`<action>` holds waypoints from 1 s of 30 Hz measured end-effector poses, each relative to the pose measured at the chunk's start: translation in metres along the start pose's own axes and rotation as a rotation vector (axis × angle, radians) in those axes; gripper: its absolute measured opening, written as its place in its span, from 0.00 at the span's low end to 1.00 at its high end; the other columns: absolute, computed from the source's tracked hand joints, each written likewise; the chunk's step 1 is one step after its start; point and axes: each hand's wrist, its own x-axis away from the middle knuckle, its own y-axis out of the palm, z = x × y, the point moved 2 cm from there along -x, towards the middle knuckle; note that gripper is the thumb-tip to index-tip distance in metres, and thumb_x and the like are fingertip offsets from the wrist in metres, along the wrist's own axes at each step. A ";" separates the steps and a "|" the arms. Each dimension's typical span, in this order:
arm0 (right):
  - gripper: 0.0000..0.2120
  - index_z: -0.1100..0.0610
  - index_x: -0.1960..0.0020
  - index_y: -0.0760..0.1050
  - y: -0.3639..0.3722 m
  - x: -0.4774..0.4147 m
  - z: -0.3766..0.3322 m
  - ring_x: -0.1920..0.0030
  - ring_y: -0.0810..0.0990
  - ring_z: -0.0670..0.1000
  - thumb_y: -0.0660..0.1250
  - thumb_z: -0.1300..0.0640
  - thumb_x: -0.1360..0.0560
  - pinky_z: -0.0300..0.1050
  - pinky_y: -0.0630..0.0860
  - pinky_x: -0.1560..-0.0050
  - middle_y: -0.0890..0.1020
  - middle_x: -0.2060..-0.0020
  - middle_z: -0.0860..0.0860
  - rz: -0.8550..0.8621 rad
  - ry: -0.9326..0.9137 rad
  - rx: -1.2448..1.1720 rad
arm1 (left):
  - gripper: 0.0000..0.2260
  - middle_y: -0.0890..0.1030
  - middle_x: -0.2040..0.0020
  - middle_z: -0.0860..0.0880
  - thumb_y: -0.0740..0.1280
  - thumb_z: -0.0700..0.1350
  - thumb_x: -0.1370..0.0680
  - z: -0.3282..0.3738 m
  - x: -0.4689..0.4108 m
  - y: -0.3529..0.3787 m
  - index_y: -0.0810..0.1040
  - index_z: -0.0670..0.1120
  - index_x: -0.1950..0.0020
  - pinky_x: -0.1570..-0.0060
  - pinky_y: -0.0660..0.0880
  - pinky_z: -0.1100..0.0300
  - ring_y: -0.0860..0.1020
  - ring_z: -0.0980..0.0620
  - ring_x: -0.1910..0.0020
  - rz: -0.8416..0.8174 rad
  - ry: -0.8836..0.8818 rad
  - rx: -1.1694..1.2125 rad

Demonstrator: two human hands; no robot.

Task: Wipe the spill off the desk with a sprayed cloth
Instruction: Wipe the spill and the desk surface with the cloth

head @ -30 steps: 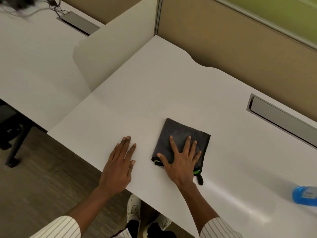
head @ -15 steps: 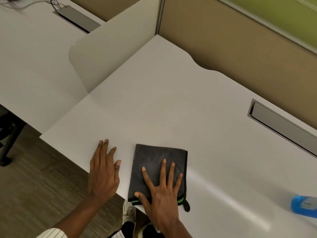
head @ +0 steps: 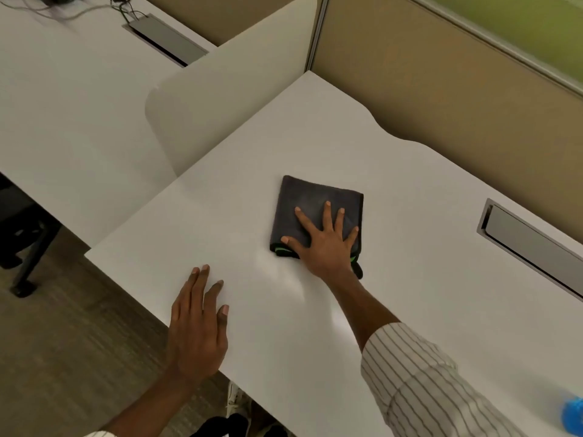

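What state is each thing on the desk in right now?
Grey cloth: folded, flat on desk, pressed by right hand.
Right hand: open, fingers spread on the cloth.
Left hand: open, flat near desk's front edge.
Desk: faint sheen beside the cloth.
Blue bottle: mostly cut off.

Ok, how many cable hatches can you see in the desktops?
2. One hatch is set into this desk, right of the cloth. The other hatch is in the neighbouring desk, far left, with cables beside it. More may lie outside the frame.
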 end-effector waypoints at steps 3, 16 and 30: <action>0.37 0.29 0.20 0.42 -0.003 0.007 0.036 0.17 0.36 0.65 0.47 0.20 0.25 0.81 0.41 0.26 0.40 0.15 0.55 0.021 0.162 -0.014 | 0.21 0.63 0.15 0.43 0.60 0.48 0.16 0.000 0.000 0.000 0.74 0.43 0.24 0.25 0.68 0.39 0.61 0.41 0.16 0.000 0.009 0.004; 0.36 0.32 0.18 0.43 0.048 0.116 -0.032 0.18 0.33 0.66 0.48 0.23 0.22 0.79 0.38 0.25 0.39 0.16 0.57 0.079 -0.122 0.014 | 0.21 0.64 0.16 0.42 0.59 0.47 0.16 0.004 0.001 -0.001 0.74 0.41 0.25 0.26 0.69 0.38 0.62 0.39 0.16 0.000 0.019 -0.041; 0.39 0.27 0.21 0.46 -0.044 -0.078 0.062 0.17 0.36 0.65 0.49 0.18 0.28 0.81 0.40 0.26 0.41 0.15 0.52 -0.055 0.152 -0.065 | 0.22 0.65 0.16 0.39 0.55 0.49 0.15 0.002 0.001 0.009 0.75 0.40 0.26 0.30 0.73 0.36 0.64 0.36 0.17 0.009 0.033 -0.118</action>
